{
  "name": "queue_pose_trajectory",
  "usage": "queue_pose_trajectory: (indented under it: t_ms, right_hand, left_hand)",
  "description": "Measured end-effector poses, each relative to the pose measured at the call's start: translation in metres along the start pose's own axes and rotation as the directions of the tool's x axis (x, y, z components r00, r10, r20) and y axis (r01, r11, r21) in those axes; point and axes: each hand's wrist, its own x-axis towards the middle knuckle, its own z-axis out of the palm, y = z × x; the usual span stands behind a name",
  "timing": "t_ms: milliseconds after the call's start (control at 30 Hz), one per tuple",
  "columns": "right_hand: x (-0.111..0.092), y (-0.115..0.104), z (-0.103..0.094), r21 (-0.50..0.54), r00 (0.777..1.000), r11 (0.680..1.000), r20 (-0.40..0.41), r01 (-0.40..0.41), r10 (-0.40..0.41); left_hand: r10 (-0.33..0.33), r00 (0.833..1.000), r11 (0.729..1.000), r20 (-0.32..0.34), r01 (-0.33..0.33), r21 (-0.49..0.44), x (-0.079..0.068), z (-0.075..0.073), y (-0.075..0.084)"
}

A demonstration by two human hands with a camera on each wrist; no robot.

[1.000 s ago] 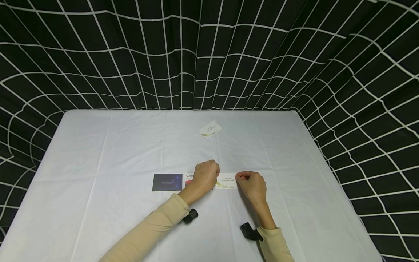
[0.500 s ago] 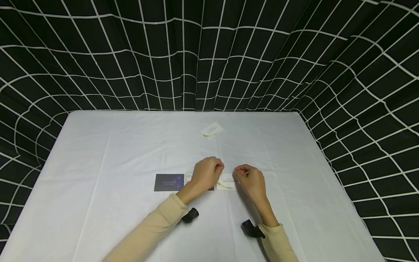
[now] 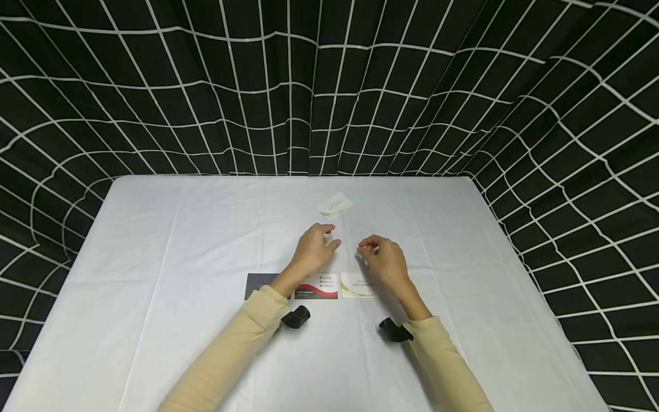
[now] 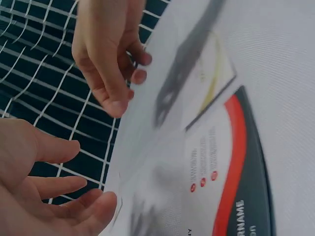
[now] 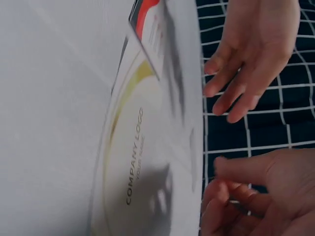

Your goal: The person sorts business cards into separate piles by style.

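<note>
My left hand (image 3: 312, 250) is raised above the table with thumb and fingers apart, holding nothing. To its right my right hand (image 3: 387, 262) hovers with fingers loosely bent; nothing shows between them in the right wrist view. Below the hands lie three business cards side by side: a dark blue card (image 3: 259, 280) partly covered by my left forearm, a white card with a red and dark wave (image 3: 324, 286), and a white card with a gold curve (image 5: 142, 123), partly hidden by my right hand in the head view. Beyond the hands lies another white gold-curved card (image 3: 335, 205), turned at an angle.
A white cloth covers the table (image 3: 206, 229). Behind and beside it hangs a black curtain with a white grid (image 3: 247, 103). Black wrist devices (image 3: 296, 317) sit at both sleeves.
Both hands have lifted off the row of cards and moved away toward the far card. My left fingers have spread apart, and the red-waved card has come more into view.
</note>
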Motion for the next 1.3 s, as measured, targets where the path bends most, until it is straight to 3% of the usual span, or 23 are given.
queue_pose_trajectory:
  t_ms: [67,167,333,367,400,433,467,533,600,633,667,700,800,1000,1133,1300]
  right_hand:
    - [0.008,-0.001,0.002,0.005,0.999,0.999,0.015,0.034,-0.034]
    - [0.017,-0.003,0.006,0.002,0.997,0.998,0.031,0.071,-0.071]
    - [0.031,-0.008,0.011,0.008,0.994,0.996,0.054,0.091,-0.091]
    - [0.034,-0.008,0.012,0.011,0.994,0.995,0.054,0.096,-0.096]
    - [0.036,-0.008,0.013,0.010,0.993,0.994,0.055,0.105,-0.105]
    - [0.039,-0.008,0.014,0.009,0.992,0.994,0.056,0.112,-0.113]
    - [0.041,-0.008,0.015,0.007,0.991,0.993,0.056,0.118,-0.118]
    - [0.047,-0.007,0.016,-0.001,0.990,0.991,0.059,0.132,-0.132]
    - [0.052,-0.007,0.017,-0.010,0.988,0.991,0.069,0.136,-0.135]
    - [0.055,-0.007,0.017,-0.012,0.989,0.991,0.072,0.130,-0.129]
    - [0.058,-0.007,0.016,-0.015,0.990,0.992,0.075,0.122,-0.120]
    - [0.061,-0.008,0.016,-0.019,0.991,0.994,0.077,0.111,-0.110]
    - [0.073,-0.010,0.014,-0.045,0.994,0.995,0.080,0.084,-0.080]
    - [0.103,-0.017,0.016,-0.068,0.996,0.997,0.088,0.040,-0.034]
    - [0.119,-0.023,0.022,-0.091,0.996,0.996,0.084,-0.014,0.021]
    - [0.130,-0.025,0.030,-0.209,0.988,0.972,0.085,-0.106,0.126]
  left_hand:
    - [-0.058,0.998,0.994,0.035,0.061,-0.093,0.004,-0.004,-0.002]
    - [-0.138,0.985,0.951,0.104,0.161,-0.263,0.010,-0.009,-0.007]
    - [-0.220,0.961,0.822,0.170,0.276,-0.499,0.017,-0.016,-0.013]
    - [-0.237,0.955,0.789,0.176,0.295,-0.539,0.018,-0.016,-0.014]
    - [-0.250,0.950,0.739,0.187,0.312,-0.597,0.020,-0.017,-0.016]
    - [-0.261,0.945,0.672,0.198,0.325,-0.665,0.021,-0.018,-0.016]
    - [-0.268,0.939,0.584,0.215,0.336,-0.739,0.022,-0.018,-0.017]
    - [-0.285,0.924,0.361,0.255,0.350,-0.864,0.025,-0.020,-0.018]
    - [-0.281,0.913,0.135,0.295,0.342,-0.930,0.027,-0.021,-0.019]
    - [-0.282,0.907,0.044,0.313,0.338,-0.940,0.027,-0.022,-0.019]
    - [-0.278,0.902,-0.024,0.329,0.336,-0.942,0.028,-0.023,-0.020]
    - [-0.275,0.899,-0.064,0.340,0.336,-0.940,0.029,-0.024,-0.020]
    - [-0.265,0.897,-0.130,0.355,0.331,-0.935,0.030,-0.025,-0.021]
    - [-0.296,0.893,-0.176,0.339,0.298,-0.938,0.033,-0.023,-0.023]
    - [-0.315,0.892,-0.182,0.326,0.280,-0.943,0.037,-0.021,-0.024]
    - [-0.323,0.888,-0.175,0.328,0.285,-0.942,0.041,-0.018,-0.024]
